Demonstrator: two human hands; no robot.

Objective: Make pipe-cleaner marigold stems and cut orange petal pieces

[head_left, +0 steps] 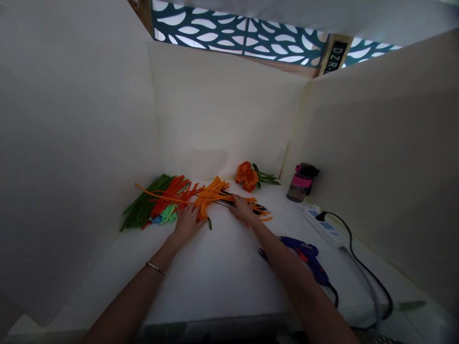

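My left hand (pixel 187 221) lies on the white table (pixel 218 272) with its fingers stretched onto a bundle of orange pipe cleaners (pixel 209 194). My right hand (pixel 242 208) rests flat, fingers apart, on the right end of the same bundle, over some thin dark sticks (pixel 259 209). Left of the orange bundle lie red pipe cleaners (pixel 170 195), light green and blue ones (pixel 166 215), and dark green ones (pixel 145 206). A small bouquet of finished orange flowers (pixel 247 175) with green stems lies at the back.
A dark bottle with a pink band (pixel 301 183) stands at the back right. A white power strip (pixel 325 226) with a black cable lies along the right wall. A blue glue gun (pixel 309 257) lies by my right forearm. White walls enclose the table on three sides.
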